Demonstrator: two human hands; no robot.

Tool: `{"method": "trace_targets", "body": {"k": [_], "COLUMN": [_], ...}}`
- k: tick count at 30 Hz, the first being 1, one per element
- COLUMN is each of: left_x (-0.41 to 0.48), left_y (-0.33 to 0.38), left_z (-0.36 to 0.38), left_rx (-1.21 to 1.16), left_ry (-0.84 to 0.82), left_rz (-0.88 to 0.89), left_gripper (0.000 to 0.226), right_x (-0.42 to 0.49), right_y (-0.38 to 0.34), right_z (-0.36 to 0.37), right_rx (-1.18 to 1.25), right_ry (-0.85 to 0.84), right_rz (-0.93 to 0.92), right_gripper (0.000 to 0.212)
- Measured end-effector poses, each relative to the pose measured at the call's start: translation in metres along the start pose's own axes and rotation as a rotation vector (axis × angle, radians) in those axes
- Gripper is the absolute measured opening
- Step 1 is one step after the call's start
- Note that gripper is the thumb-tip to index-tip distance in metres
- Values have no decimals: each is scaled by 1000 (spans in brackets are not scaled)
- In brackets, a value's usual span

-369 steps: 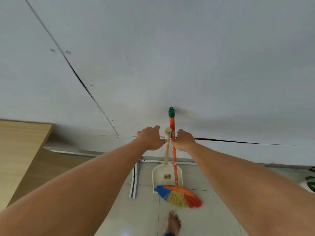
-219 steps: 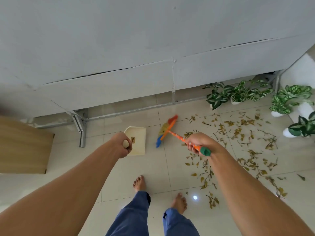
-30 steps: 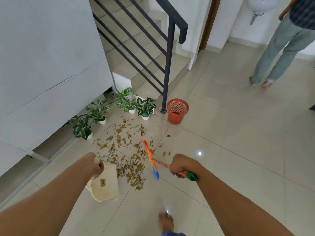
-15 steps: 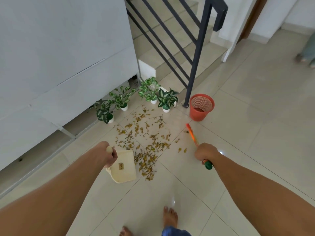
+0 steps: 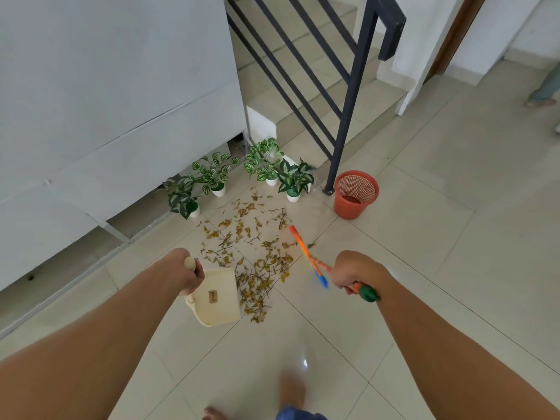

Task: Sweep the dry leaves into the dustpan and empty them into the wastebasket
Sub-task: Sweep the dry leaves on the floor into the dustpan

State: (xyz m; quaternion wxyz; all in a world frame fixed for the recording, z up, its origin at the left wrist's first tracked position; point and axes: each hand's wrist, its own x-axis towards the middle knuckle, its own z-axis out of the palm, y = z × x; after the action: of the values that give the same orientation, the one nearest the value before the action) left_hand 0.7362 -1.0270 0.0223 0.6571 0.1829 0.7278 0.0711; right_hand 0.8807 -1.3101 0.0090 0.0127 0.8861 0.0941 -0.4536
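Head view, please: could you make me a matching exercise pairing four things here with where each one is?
Things:
1. dustpan
2. broom
3. wastebasket
4. potted plants

Places:
A. at the foot of the railing post
B. along the base of the white wall
C. held by the left hand
D. held by the right hand

Pairs: 1-C, 2-D, 3-A, 4-B

My left arm runs up from the lower left corner of the frame, and my left hand [image 5: 185, 272] sits a little left of centre, fingers curled tight round a handle, knuckles turned away from me. My right arm comes in from the lower right edge; my right hand [image 5: 353, 272] is fisted round a stick right of centre, wrist bent slightly inward. My bare feet show blurred at the bottom edge.
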Motion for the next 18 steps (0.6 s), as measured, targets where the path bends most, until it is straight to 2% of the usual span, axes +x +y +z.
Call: {"method": "trace_targets", "body": {"k": [4, 7, 11, 13, 16, 18], "left_x": [-4, -7, -7, -4, 1, 2], "left_y": [-3, -5, -4, -1, 2, 5], "left_z": [-5, -9, -14, -17, -23, -26], "left_rx": [-12, -15, -24, -31, -46, -50], "left_ry": [-5, -5, 1, 7, 22, 24], "left_rz": [0, 11, 20, 21, 13, 13], "left_gripper": [21, 20, 25, 31, 36, 35], "right_x": [6, 17, 19, 17, 3, -3], "right_y": [-2, -3, -11, -15, -19, -21], "right_z": [2, 16, 27, 26, 15, 4], "right_rx": [-43, -61, -127, -123, -32, 26], "right_ry": [58, 34, -26, -56, -106, -84], "right_rz": [18, 45, 9, -35, -51, -37], "right_gripper": [9, 27, 14, 19, 13, 16]}}
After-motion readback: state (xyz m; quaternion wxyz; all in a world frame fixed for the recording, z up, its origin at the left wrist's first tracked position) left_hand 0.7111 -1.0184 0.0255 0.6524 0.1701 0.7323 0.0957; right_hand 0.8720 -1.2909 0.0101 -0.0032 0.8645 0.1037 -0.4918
